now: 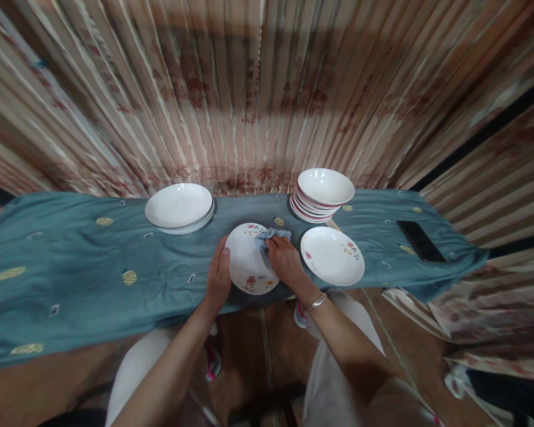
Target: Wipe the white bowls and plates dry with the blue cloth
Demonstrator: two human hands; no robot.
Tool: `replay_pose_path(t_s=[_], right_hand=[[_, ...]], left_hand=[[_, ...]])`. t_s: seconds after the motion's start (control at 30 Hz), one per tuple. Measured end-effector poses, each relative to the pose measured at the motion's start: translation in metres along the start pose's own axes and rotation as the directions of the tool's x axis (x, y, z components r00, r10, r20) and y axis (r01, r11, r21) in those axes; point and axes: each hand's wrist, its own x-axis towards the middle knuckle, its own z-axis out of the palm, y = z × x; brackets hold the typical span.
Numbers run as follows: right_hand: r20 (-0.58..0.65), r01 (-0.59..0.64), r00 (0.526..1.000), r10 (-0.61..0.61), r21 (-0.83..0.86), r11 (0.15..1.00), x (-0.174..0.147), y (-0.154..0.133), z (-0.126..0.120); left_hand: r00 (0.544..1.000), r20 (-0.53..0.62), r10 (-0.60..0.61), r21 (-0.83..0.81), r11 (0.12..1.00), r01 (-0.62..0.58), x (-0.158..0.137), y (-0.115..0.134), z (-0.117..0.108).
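My left hand (219,274) grips the left rim of a white plate (248,261) with small red and yellow flowers, its thumb over the edge. The plate is in front of me at the near side of the table. A crumpled light-blue cloth (272,235) is bunched under the fingers of my right hand (283,258), pressed on the plate's upper right part. The right hand covers some of the plate's right rim. Close by on the right lies another flowered white plate (332,256).
A long table under a teal cloth (84,255) carries a stack of white plates (179,206) at back left and a stack of red-rimmed bowls (324,188) at back right. A black phone (421,241) lies at the right end. Pleated curtains (249,107) hang behind.
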Motion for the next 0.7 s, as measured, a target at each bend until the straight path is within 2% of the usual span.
replay_pose_path(t_s=[0.23, 0.37, 0.53, 0.7], right_hand=[[0.070, 0.034, 0.997, -0.035, 0.023, 0.999, -0.019, -0.001, 0.001], [0.152, 0.065, 0.985, -0.078, 0.084, 0.994, -0.029, -0.002, -0.009], [0.223, 0.119, 0.960, -0.169, 0.220, 0.968, -0.038, -0.004, -0.021], [0.186, 0.160, 0.950, -0.252, 0.404, 0.901, -0.042, -0.011, -0.019]], left_hand=[[1.000, 0.005, 0.011, -0.038, 0.999, -0.011, 0.003, 0.000, 0.001], [1.000, 0.011, 0.011, -0.050, 0.999, -0.010, 0.004, 0.002, 0.001], [1.000, 0.021, 0.007, -0.069, 0.998, -0.006, 0.004, 0.002, 0.002], [0.999, 0.027, 0.027, -0.082, 0.996, -0.025, 0.005, 0.000, 0.003]])
